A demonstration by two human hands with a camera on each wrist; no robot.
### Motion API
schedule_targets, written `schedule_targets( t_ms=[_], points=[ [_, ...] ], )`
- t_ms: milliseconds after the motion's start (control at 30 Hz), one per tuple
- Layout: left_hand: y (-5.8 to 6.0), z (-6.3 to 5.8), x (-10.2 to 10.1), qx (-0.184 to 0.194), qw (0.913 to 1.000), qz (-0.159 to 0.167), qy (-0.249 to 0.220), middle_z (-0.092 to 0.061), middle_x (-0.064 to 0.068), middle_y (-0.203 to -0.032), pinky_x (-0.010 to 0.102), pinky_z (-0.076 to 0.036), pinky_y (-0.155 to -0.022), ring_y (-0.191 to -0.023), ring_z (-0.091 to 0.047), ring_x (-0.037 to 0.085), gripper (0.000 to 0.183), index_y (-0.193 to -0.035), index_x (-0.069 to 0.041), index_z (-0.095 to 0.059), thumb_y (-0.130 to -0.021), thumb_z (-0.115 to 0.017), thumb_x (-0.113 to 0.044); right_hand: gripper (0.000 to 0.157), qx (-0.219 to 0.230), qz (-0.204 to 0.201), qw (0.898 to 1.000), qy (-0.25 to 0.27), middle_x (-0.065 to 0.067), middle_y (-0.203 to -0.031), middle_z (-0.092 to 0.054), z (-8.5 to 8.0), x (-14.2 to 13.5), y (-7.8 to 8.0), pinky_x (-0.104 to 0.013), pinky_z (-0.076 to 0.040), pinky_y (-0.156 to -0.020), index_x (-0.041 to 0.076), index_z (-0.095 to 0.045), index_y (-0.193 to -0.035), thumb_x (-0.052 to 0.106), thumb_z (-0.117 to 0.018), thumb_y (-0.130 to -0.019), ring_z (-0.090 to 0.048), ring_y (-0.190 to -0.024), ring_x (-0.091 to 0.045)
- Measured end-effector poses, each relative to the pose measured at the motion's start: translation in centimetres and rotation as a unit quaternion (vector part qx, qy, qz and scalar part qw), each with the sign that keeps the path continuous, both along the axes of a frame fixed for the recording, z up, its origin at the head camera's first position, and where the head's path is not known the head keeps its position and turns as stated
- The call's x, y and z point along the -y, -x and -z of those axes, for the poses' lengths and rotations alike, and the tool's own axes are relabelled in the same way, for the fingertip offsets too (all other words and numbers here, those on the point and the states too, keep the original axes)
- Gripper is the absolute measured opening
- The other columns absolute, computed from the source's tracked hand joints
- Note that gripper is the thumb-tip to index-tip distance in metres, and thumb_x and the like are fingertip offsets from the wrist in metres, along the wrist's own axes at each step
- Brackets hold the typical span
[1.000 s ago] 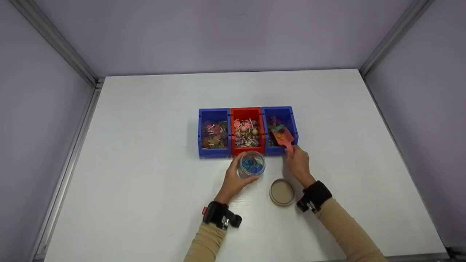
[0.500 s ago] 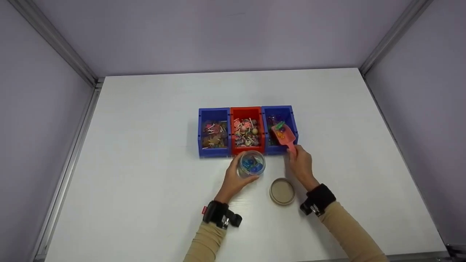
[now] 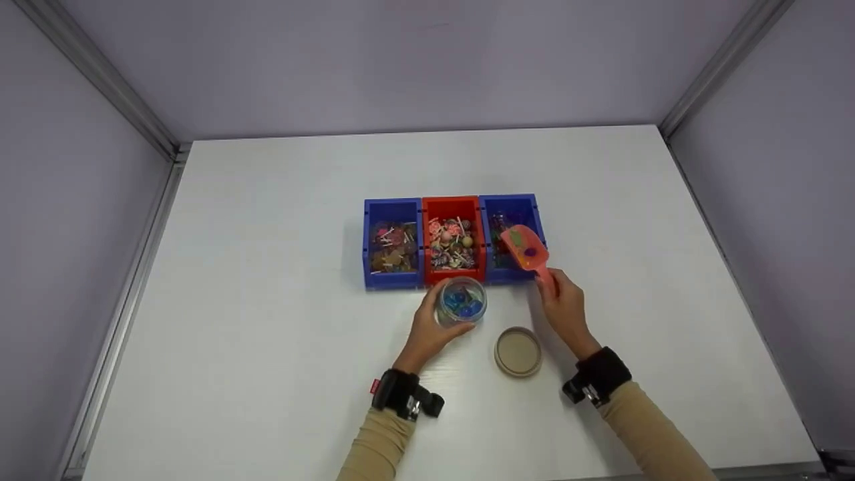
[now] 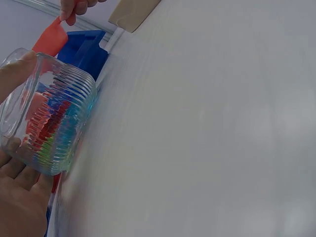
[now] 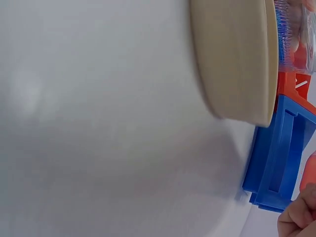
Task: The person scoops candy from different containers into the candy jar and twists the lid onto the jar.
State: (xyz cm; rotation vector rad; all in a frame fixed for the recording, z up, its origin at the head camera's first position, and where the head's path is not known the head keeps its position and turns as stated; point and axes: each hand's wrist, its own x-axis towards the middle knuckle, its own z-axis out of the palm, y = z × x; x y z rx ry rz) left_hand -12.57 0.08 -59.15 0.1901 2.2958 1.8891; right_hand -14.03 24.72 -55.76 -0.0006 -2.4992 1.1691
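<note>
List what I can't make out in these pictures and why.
Head: handle end of the pink scoop, hidden by the right grip.
Head: some pieces in the right blue bin, covered by the scoop.
Left wrist: exact shapes inside the jar, distorted by ribbed glass.
Right wrist: scoop, mostly cut off by the right edge.

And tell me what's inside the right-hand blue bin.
The blue bin holds small, shiny pieces, some purplish, some greenish. The scoop, held over it by the right hand, hides part of the pile; whatever lies there can't be seen.
</note>
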Motion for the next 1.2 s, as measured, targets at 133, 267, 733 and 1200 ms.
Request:
schedule_targets(
  t_ms=[133,267,733,1200],
  points=[
    [0.0,0.1,0.0,-0.004,1.0,0.001,0.001,-0.04,0.014,-0.152,0.052,-0.031,-0.119,-0.144,-0.035,0.033,0.091,-0.148,-0.012,-0.036,-0.072,-0.085,-0.026,0.017,0.005,-0.007,1.0,0.001,-0.015,-0.07,-0.057,-0.1,-0.4,-0.4,-0.011,-0.03,-0.053,-0.011,-0.064,-0.1,0.003,-0.063,-0.091,-0.038,-0.061,-0.001],
    [0.1,0.1,0.0,-0.01,0.9999,0.001,0.002,-0.04,0.015,-0.152,0.052,-0.031,-0.119,-0.144,-0.034,0.033,0.091,-0.148,-0.01,-0.035,-0.073,-0.085,-0.026,0.018,0.015,-0.007,1.0,-0.004,-0.015,-0.07,-0.058,-0.5,-0.8,-0.6,-0.012,-0.031,-0.053,-0.011,-0.065,-0.101,0.003,-0.064,-0.09,-0.039,-0.061,-0.001],
    [0.0,0.0,0.0,-0.007,1.0,0.0,-0.001,-0.04,0.014,-0.152,0.052,-0.031,-0.12,-0.144,-0.035,0.033,0.092,-0.148,-0.012,-0.036,-0.072,-0.085,-0.027,0.019,0.002,-0.058,0.998,-0.036,-0.017,-0.073,-0.064,-1.6,-1.4,-1.3,-0.013,-0.034,-0.055,-0.01,-0.066,-0.101,0.0,-0.068,-0.085,-0.041,-0.063,0.0],
    [0.0,0.1,0.1,-0.001,0.9999,0.004,0.01,-0.039,0.013,-0.153,0.052,-0.03,-0.12,-0.145,-0.033,0.032,0.091,-0.148,-0.012,-0.035,-0.073,-0.084,-0.031,0.019,0.11,-0.109,0.988,-0.022,-0.01,-0.072,-0.06,-3.9,-1.9,-2.8,-0.016,-0.03,-0.054,-0.003,-0.07,-0.101,0.003,-0.071,-0.084,-0.039,-0.063,-0.004]
  ],
)
